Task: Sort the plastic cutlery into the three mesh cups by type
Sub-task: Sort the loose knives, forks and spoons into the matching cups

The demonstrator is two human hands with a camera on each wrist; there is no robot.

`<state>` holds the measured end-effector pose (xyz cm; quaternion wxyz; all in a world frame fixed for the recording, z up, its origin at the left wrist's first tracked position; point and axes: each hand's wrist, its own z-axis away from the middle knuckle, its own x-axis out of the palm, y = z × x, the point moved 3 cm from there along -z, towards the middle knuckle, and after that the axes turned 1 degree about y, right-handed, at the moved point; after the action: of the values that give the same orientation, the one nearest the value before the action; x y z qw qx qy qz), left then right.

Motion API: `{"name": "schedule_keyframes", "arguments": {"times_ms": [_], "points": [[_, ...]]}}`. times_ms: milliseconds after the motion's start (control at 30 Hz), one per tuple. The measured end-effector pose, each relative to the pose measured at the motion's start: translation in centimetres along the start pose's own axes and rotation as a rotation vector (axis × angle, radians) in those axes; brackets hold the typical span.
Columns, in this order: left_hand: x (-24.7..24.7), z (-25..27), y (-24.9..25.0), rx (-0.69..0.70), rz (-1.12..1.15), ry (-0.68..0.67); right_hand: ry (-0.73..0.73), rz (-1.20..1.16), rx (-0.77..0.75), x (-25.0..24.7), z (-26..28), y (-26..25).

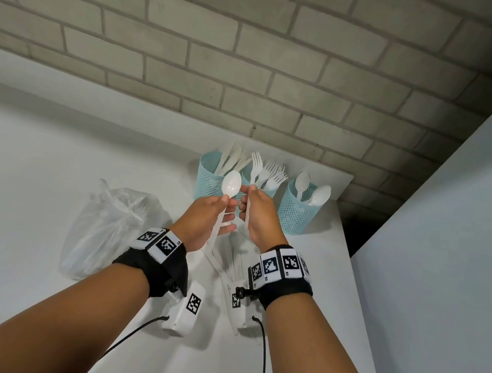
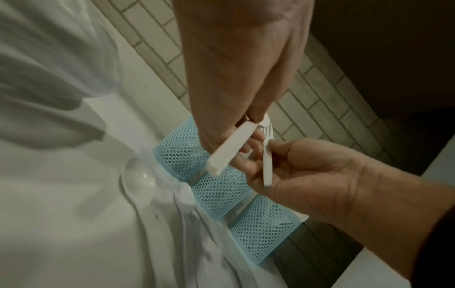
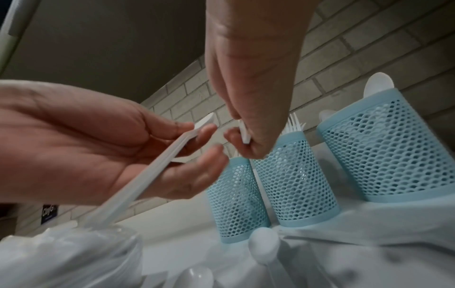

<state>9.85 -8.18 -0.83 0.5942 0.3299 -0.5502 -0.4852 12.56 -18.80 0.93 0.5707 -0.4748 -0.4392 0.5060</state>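
The white worktop (image 1: 32,173) runs up to a pale grey brick wall (image 1: 259,44), with a plain white panel (image 1: 463,219) rising at the right. A crumpled clear plastic bag (image 1: 108,223) lies on the worktop to the left of the hands. Three pale blue mesh cups stand in a row near the wall: the left cup (image 1: 208,180) holds white plastic knives (image 1: 229,158), the middle cup (image 3: 295,175) white plastic forks (image 1: 268,170), the right cup (image 1: 297,210) white plastic spoons (image 1: 314,190).

Both hands are raised in front of the cups, above a loose pile of white cutlery (image 1: 226,263) on the worktop. The left hand (image 1: 201,221) has its grip closed on the handle of a white plastic spoon (image 1: 231,184) — bowl upward, thumb and fingers curled round the stem. The right hand (image 1: 261,217) pinches the flat handle of a second white piece (image 2: 267,167) between thumb and fingertips; its head is hidden, so its type cannot be told. The two hands are just beside each other — the held pieces apart.
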Motion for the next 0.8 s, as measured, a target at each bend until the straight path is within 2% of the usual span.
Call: {"name": "schedule_keyframes", "arguments": {"times_ms": [67,233,467,800], "points": [[0.0,0.0,-0.1,-0.011,-0.011,-0.004,0.018,-0.006,0.019,-0.1,0.2,0.0],[0.3,0.2,-0.1,0.008,-0.010,-0.050,-0.040,-0.020,0.090,0.0,0.8,0.0],[0.5,0.3,0.3,0.067,0.009,0.024,-0.023,-0.062,0.121,-0.3,1.8,-0.2],[1.2,0.3,-0.2,0.077,0.036,0.026,0.008,-0.139,0.147,-0.2,1.6,1.0]]}}
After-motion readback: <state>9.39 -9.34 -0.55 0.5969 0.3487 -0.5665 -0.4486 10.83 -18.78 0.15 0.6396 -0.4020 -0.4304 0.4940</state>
